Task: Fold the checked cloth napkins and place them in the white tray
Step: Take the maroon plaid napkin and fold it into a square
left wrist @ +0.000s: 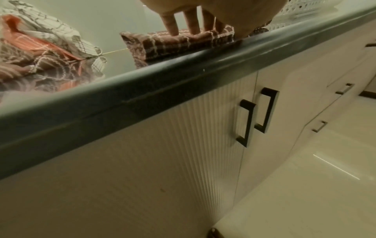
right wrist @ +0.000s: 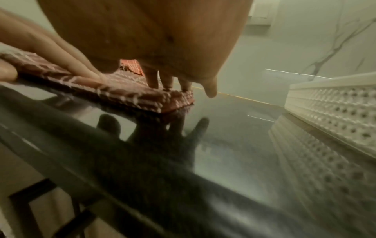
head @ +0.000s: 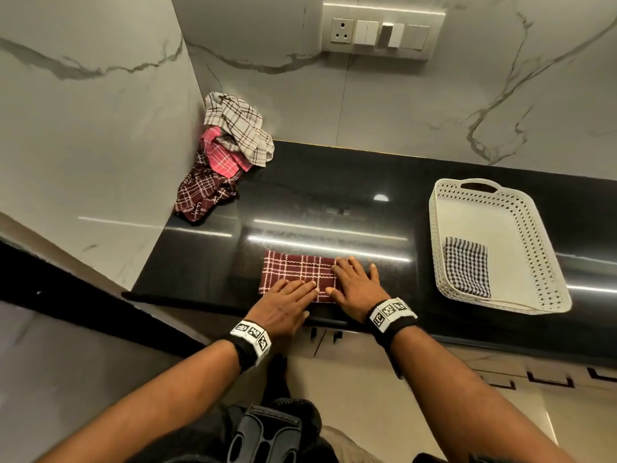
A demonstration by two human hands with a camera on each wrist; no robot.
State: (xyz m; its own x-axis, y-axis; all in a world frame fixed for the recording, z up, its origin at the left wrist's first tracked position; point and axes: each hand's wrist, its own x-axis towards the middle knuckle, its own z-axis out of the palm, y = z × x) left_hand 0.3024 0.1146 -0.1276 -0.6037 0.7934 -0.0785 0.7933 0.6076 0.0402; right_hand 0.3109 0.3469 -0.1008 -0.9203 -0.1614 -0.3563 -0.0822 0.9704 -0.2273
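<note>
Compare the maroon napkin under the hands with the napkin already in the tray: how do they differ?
The maroon napkin has thin pale grid lines; the tray napkin is a fine black-and-white check. The maroon napkin lies on the black counter, pressed flat by the left hand and right hand; the tray napkin sits untouched in the white tray, at its near end. Both are folded flat rectangles.

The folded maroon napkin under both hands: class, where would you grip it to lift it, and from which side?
Probably pinch the right short edge of the maroon napkin, coming from the tray side: the stacked layers there overhang nothing, and the right hand already rests on it.
</note>
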